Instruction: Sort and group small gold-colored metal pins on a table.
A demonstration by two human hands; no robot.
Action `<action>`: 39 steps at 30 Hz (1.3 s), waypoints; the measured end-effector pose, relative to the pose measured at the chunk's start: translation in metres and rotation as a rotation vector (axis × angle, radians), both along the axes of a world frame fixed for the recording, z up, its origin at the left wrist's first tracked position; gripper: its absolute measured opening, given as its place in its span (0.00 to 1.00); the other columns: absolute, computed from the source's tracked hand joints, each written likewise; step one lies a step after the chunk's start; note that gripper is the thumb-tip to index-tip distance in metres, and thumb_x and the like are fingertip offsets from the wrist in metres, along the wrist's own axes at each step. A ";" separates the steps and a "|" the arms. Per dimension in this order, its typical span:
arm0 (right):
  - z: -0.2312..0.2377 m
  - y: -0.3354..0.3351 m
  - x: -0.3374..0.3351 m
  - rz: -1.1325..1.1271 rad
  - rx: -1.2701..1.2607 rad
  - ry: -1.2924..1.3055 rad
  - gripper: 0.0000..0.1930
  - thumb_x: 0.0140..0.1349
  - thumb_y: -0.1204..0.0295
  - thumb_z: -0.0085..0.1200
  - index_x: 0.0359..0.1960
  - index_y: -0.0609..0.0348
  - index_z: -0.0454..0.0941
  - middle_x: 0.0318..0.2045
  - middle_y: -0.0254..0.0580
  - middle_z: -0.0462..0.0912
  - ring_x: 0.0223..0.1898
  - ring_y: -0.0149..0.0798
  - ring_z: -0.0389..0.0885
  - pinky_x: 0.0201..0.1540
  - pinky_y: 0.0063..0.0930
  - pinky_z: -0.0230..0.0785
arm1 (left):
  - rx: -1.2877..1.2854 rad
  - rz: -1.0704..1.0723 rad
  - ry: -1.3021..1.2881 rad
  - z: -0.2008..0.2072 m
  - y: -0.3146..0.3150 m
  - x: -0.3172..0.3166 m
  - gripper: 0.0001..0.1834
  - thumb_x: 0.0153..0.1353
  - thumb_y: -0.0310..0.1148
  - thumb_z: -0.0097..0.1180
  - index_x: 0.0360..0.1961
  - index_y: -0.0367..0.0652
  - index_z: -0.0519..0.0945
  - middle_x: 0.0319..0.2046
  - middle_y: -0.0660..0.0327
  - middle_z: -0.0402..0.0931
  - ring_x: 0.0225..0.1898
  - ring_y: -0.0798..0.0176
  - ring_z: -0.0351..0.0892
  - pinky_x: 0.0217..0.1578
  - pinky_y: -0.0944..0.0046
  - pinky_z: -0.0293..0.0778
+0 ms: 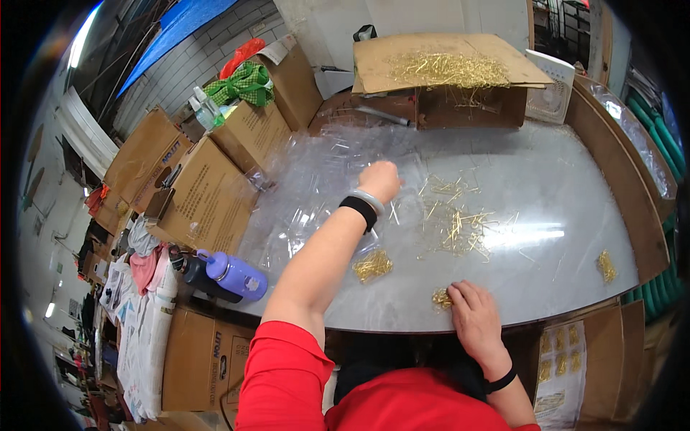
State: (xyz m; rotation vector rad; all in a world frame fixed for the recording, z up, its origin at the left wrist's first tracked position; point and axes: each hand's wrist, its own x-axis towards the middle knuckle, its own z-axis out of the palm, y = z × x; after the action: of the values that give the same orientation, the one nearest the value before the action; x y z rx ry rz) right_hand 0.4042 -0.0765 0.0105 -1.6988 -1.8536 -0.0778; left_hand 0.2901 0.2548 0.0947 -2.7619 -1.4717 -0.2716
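My left hand (381, 181) reaches across to the clear plastic bags (327, 169) spread over the left of the table. Its fingers are curled closed, and what they hold, if anything, is hidden. My right hand (474, 316) is at the table's front edge, its fingers closed against a small bunch of gold metal hooks (441, 298). Between my arms lies another bunch of gold hooks (373, 266). Loose gold hooks (460, 226) are scattered over the middle of the table, right of my left hand.
A cardboard platform (374, 65) at the back carries a heap of gold hooks (460, 70). Cardboard boxes (208, 194) and a purple bottle (241, 276) line the left. A cardboard wall (622, 172) edges the right, near another hook bunch (607, 266). Bagged hooks (560, 352) show below.
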 end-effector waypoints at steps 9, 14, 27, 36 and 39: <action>0.004 0.003 -0.004 -0.013 0.010 0.039 0.20 0.59 0.80 0.54 0.55 0.62 0.77 0.55 0.46 0.78 0.59 0.50 0.75 0.62 0.43 0.68 | -0.050 -0.082 0.060 -0.021 0.019 -0.003 0.13 0.54 0.36 0.65 0.38 0.39 0.87 0.41 0.45 0.85 0.43 0.41 0.85 0.48 0.48 0.80; 0.002 0.003 -0.003 -0.036 -0.013 0.063 0.20 0.59 0.81 0.55 0.55 0.63 0.77 0.55 0.46 0.78 0.59 0.51 0.75 0.62 0.43 0.68 | -0.537 -0.136 -0.528 0.053 -0.047 -0.042 0.09 0.58 0.29 0.59 0.32 0.32 0.77 0.31 0.50 0.81 0.32 0.58 0.86 0.31 0.59 0.83; -0.001 0.005 -0.022 -0.073 -0.008 -0.014 0.17 0.63 0.79 0.56 0.54 0.60 0.77 0.57 0.45 0.79 0.63 0.54 0.75 0.69 0.49 0.65 | -1.835 0.301 -1.105 -0.086 -0.296 -0.158 0.07 0.72 0.24 0.52 0.46 0.36 0.68 0.55 0.41 0.75 0.56 0.44 0.82 0.50 0.51 0.85; -0.001 -0.010 -0.053 0.031 -0.083 0.004 0.20 0.62 0.81 0.55 0.56 0.62 0.76 0.60 0.48 0.77 0.65 0.56 0.72 0.69 0.51 0.64 | -1.936 0.330 -1.423 -0.091 -0.294 -0.140 0.24 0.74 0.19 0.44 0.69 0.34 0.55 0.61 0.46 0.65 0.66 0.43 0.72 0.70 0.49 0.69; 0.003 -0.032 -0.060 0.130 -0.148 0.013 0.21 0.61 0.81 0.55 0.57 0.63 0.76 0.62 0.49 0.75 0.67 0.56 0.70 0.70 0.52 0.63 | -1.970 0.222 -1.506 -0.097 -0.299 -0.146 0.26 0.74 0.19 0.43 0.70 0.38 0.57 0.62 0.48 0.67 0.67 0.45 0.70 0.70 0.48 0.69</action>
State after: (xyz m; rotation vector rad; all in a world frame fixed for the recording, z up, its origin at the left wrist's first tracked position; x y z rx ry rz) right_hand 0.3446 -0.1082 0.0131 -1.6658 -1.9972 0.1263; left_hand 0.1443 -0.0446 -0.0028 -2.6963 -4.0472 -2.5232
